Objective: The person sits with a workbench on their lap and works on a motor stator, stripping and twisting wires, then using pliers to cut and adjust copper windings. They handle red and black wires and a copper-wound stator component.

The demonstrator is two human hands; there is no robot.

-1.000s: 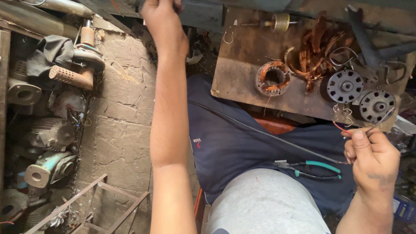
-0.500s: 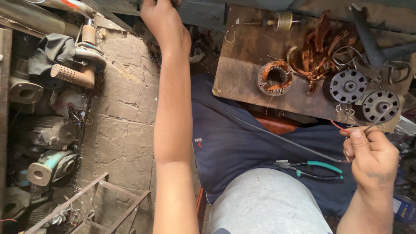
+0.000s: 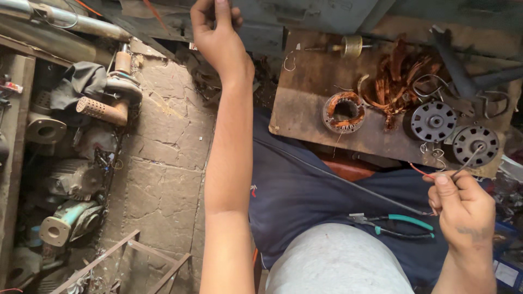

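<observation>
My left hand is stretched far forward to the top of the view, fingers curled against a dark metal surface; what it grips is hidden. At the lower right, my right hand pinches a thin wire with a red end, close to the wooden board's near edge. On the board sit a motor stator with copper windings, a tangle of loose copper wire and two round metal end caps. Green-handled pliers rest on my lap.
Old motors, pump parts and pipes crowd the left side of the stone floor. A metal frame lies at the lower left. A brass-coloured rotor part sits at the board's far edge.
My left hand has reached slightly farther up. The right hand and wire stay almost where they were.
</observation>
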